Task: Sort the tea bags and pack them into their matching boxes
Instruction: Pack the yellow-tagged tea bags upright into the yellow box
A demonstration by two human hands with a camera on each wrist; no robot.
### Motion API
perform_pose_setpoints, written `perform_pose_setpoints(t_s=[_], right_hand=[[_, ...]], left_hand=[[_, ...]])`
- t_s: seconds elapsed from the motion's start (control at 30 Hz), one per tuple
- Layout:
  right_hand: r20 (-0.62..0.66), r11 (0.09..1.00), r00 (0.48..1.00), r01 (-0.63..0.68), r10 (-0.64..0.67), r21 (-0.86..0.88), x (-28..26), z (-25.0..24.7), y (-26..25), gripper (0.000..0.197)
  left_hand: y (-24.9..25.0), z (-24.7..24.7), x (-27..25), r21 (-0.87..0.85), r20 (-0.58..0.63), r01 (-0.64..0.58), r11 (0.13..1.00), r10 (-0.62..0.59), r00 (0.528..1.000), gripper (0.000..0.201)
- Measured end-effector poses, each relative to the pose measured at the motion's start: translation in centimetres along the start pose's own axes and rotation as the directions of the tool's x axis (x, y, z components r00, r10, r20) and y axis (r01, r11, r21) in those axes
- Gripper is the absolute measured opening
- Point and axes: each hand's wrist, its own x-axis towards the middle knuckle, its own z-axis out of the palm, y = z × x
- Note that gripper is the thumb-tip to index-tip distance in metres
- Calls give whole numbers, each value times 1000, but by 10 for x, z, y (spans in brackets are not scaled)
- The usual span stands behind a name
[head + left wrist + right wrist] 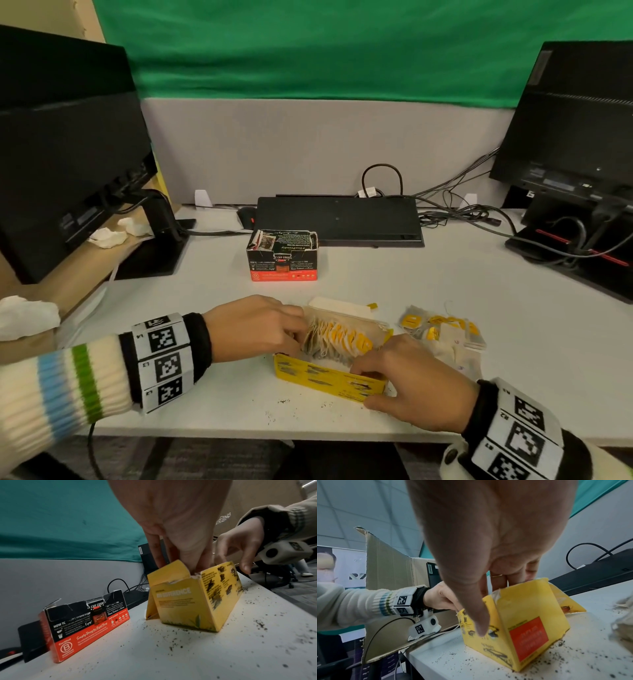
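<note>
An open yellow tea box (329,378) (188,601) (522,622) stands near the table's front edge. It holds a row of tea bags with yellow tags (339,339). My left hand (296,339) (178,563) reaches into the box's left end, its fingers curled on the end of the row. My right hand (364,383) grips the box's right front corner, fingers over the rim and thumb (477,615) on the outer wall. A loose pile of yellow-tagged tea bags (442,332) lies right of the box. Farther back stands an open black and red tea box (282,260) (85,626).
Tea crumbs (284,404) are scattered on the white table in front of the yellow box. An upturned black keyboard (339,219), a mouse (246,216) and cables (462,209) lie at the back. Monitors (68,154) (575,137) flank both sides. Crumpled tissue (27,317) sits far left.
</note>
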Motion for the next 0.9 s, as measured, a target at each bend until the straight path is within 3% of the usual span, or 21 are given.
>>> perform_pose_setpoints(t_s=[0.13,0.23,0.3,0.4,0.47,0.67,0.73,0.9], right_hand=[[18,997,998,-58,59,-51,1,6,5,14],[35,992,995,-88,91,-95,3,6,8,12],[49,991,995,-79,85,-105,6,1,7,13],[25,998,998,-48,49,-49,11,-4,0,9],[12,1000,999,-31,31,5,16,-4,-4,18],[34,984,999,-18,12,177,37,4,-14,35],[53,982,999,-23,13,190,44,9,-16,34],[87,986,996,-16,2,165,51,21,-18,32]], left_hand=[[-1,2,2,22,51,-24,999,23,998,16],[-2,4,2,-72,9,57,996,-57,998,26],[-1,3,2,-109,-3,74,991,-74,997,22],[-4,0,-1,-105,-15,102,989,-104,994,20],[-7,-4,-4,-140,-17,111,984,-115,993,20],[-2,0,-11,-122,-1,172,977,-174,985,41],[-2,2,-12,-114,-21,194,974,-198,980,48],[-2,2,-16,-76,4,194,978,-194,981,43]])
